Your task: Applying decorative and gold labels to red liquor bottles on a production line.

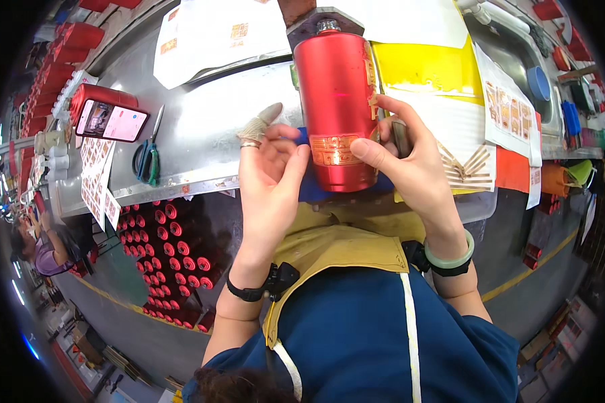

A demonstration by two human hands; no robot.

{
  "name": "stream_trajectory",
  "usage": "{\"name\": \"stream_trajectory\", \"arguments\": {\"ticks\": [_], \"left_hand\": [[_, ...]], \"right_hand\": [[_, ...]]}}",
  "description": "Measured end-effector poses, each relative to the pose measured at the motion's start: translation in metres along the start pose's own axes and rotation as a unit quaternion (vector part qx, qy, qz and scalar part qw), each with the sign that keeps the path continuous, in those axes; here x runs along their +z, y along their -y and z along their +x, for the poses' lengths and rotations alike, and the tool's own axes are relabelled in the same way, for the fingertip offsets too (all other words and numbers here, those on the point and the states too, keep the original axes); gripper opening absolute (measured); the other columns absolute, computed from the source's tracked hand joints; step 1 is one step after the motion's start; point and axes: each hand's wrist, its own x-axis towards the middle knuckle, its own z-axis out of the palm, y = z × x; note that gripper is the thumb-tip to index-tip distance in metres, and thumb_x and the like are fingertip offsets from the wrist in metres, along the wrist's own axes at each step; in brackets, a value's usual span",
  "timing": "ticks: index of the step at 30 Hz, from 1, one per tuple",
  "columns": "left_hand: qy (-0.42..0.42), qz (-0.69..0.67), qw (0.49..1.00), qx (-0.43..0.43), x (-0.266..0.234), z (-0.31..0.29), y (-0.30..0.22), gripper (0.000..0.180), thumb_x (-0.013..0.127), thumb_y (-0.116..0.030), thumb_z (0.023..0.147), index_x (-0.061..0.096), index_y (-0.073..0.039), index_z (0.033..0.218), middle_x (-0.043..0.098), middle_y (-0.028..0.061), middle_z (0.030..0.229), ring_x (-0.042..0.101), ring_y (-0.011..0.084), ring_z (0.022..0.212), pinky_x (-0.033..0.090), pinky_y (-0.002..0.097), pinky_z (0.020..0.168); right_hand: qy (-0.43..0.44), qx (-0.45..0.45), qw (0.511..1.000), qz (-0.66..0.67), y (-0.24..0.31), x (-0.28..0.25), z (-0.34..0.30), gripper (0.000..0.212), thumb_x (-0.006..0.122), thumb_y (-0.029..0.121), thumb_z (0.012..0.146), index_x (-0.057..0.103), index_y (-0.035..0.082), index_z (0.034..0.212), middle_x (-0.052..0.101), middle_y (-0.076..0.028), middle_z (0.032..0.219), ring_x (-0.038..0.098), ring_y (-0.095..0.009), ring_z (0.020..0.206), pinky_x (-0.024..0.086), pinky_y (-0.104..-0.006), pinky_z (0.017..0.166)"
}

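A glossy red bottle (333, 87) lies in front of me, its neck end pointing away against a metal holder (353, 19). A gold patterned sticker (329, 153) wraps its near part, and more gold pieces run up its right side. My right hand (417, 158) is at that side, thumb pressed on the sticker and index fingertip by the upper gold pieces; its other fingers are partly hidden. Just left of the bottle, my left hand (275, 164) has loosely bent, spread fingers and a pale finger cover on one fingertip. Its thumb tip is beside the bottle; contact is unclear.
Scissors (146, 158), a phone (113, 121) leaning on a red cylinder, and a sticker sheet (97, 176) are at left. A yellow sheet (423, 70), loose brown strips (467, 168) and another sticker sheet (511, 111) lie right. Several red cylinders (171, 235) stand below the bench.
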Motion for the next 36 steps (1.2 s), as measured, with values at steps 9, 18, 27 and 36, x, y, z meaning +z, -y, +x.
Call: {"name": "stream_trajectory", "arguments": {"ticks": [9, 18, 27, 36], "left_hand": [[0.073, 0.376, 0.87, 0.311, -0.001, -0.022, 0.025, 0.082, 0.088, -0.009, 0.073, 0.053, 0.009, 0.144, 0.046, 0.0307, 0.154, 0.056, 0.0457, 0.131, 0.049, 0.0466, 0.107], [-0.008, 0.368, 0.876, 0.31, 0.0, -0.02, 0.044, 0.078, 0.084, 0.004, 0.07, 0.057, 0.004, 0.144, 0.061, 0.0231, 0.143, 0.062, 0.0374, 0.127, 0.052, 0.0432, 0.104], [-0.013, 0.333, 0.898, 0.287, 0.004, -0.021, 0.04, 0.073, 0.081, 0.01, 0.068, 0.06, 0.007, 0.138, 0.063, 0.0245, 0.139, 0.065, 0.0382, 0.117, 0.054, 0.0429, 0.098], [-0.026, 0.359, 0.868, 0.341, 0.006, -0.02, 0.033, 0.069, 0.082, 0.001, 0.079, 0.058, 0.004, 0.143, 0.063, 0.0196, 0.14, 0.063, 0.032, 0.119, 0.053, 0.0406, 0.101]], "right_hand": [[0.006, 0.003, 1.0, 0.008, -0.001, -0.001, 0.001, 0.074, 0.09, 0.025, 0.083, 0.052, -0.003, 0.139, 0.046, 0.004, 0.09, 0.042, -0.004, 0.077, 0.039, -0.0199, 0.068], [-0.02, -0.212, 0.976, -0.055, 0.017, -0.016, -0.001, 0.03, 0.061, 0.001, 0.1, 0.057, 0.001, 0.13, 0.067, -0.006, 0.097, 0.062, -0.017, 0.09, 0.05, -0.0318, 0.087], [-0.057, -0.541, 0.716, -0.437, 0.043, -0.02, 0.011, 0.023, 0.073, 0.001, 0.075, 0.079, 0.011, 0.095, 0.076, -0.001, 0.095, 0.063, -0.021, 0.084, 0.048, -0.0302, 0.074], [-0.043, -0.567, 0.68, -0.462, 0.041, -0.027, 0.017, 0.027, 0.07, 0.012, 0.073, 0.077, 0.013, 0.099, 0.074, 0.003, 0.093, 0.056, -0.017, 0.077, 0.047, -0.0314, 0.067]]}}
